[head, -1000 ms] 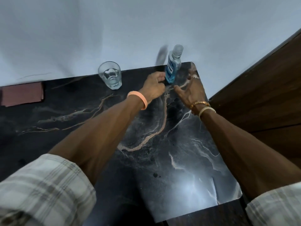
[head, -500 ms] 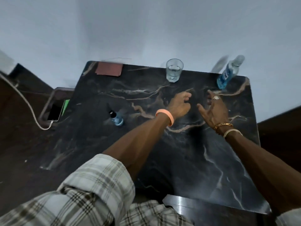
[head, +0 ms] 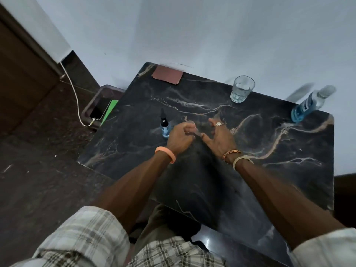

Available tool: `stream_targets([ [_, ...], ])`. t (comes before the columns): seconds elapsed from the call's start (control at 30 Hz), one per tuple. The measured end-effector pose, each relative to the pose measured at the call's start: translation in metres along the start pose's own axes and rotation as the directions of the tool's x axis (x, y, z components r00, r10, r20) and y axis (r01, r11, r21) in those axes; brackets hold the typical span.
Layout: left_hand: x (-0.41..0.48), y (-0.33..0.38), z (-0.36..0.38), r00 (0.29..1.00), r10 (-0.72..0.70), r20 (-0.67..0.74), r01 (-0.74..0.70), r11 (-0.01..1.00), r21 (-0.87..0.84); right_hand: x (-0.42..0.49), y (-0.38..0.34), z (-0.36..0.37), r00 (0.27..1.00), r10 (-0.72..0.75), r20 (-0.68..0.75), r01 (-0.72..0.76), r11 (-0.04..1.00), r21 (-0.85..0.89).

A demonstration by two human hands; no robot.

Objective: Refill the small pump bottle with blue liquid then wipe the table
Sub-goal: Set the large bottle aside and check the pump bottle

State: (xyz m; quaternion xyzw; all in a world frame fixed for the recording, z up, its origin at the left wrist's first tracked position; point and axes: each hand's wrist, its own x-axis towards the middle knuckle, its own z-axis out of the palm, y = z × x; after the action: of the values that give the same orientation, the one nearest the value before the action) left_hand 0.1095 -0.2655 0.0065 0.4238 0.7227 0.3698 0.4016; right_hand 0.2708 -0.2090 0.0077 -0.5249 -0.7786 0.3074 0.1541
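Head view: one look down over both forearms at a dark marbled table (head: 269, 151) set against a pale wall.
Pump bottle (head: 165, 126): upright on the table's left part, black top, blue liquid low inside, just left of the left hand; whether they touch cannot be told.
Left hand (head: 180, 138): over the table, fingers curled in, nothing seen in them; orange band (head: 165, 154) on the wrist.
Right hand (head: 219, 137): beside the left one, thumbs near each other, fingers spread and holding nothing; ring (head: 219, 123) on one finger.
Big bottle (head: 306, 107): at the far right corner, clear with a blue label, blue liquid in its lower part, well apart from both hands.
Glass (head: 241, 89): clear, upright at the far edge, between the big bottle and the cloth.
Cloth (head: 167, 75): reddish-brown, flat at the far left corner.
Phone (head: 100, 108): on a lower surface left of the table, white cable (head: 76, 93) plugged in.
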Motion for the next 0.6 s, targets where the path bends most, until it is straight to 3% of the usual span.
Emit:
stream_targets([
  [0.2,-0.032,-0.034,-0.046,0.937,0.023,-0.349,0.011,0.996,0.093,0.006,-0.028,0.029,0.994,-0.081,0.077,0.078,0.996,0.039],
  [0.3,-0.039,-0.049,-0.061,0.907,-0.047,-0.419,0.082,0.994,0.067,0.009,-0.041,0.04,0.989,-0.062,0.135,0.051,0.995,0.087],
  [0.6,-0.023,-0.067,-0.088,0.969,-0.111,-0.22,0.136,0.985,0.103,0.016,-0.08,0.071,0.993,-0.07,0.099,0.057,0.989,0.137],
])
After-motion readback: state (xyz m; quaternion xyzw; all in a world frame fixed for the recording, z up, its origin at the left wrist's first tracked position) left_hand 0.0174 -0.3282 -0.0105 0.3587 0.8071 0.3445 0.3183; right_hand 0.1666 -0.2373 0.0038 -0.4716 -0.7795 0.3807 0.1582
